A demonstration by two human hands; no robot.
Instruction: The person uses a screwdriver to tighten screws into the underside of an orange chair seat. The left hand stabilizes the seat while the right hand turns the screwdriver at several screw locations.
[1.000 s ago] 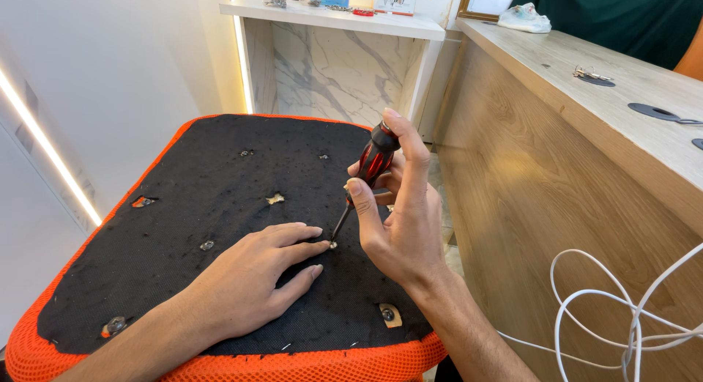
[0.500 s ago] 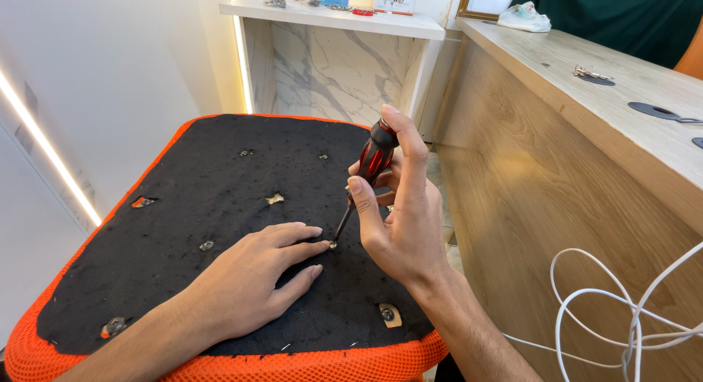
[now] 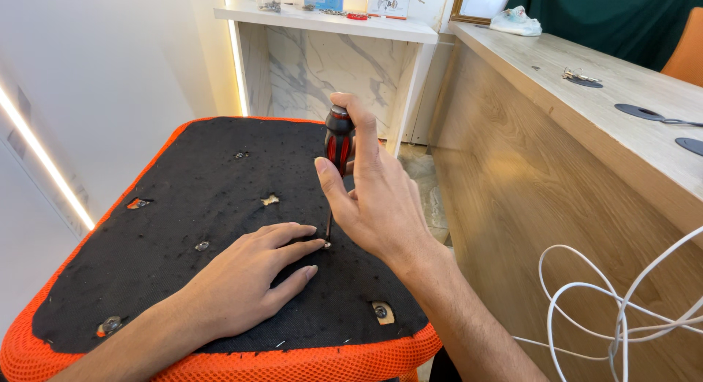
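The right hand (image 3: 381, 199) stays clamped on the red-and-black screwdriver (image 3: 339, 144), its handle now more upright than a second ago, tip on a screw (image 3: 326, 243) near the middle of the black seat underside (image 3: 212, 206) (orange mesh at its edges). The left hand (image 3: 245, 283) lies flat, fingers spread, beside the tip, unmoved: driving continues.

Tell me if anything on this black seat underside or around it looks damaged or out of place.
The black fabric seat underside with orange mesh edging has ragged torn holes around its metal fittings, for instance at and. A loose white cable hangs tangled beside the wooden counter. Nothing is spilled.
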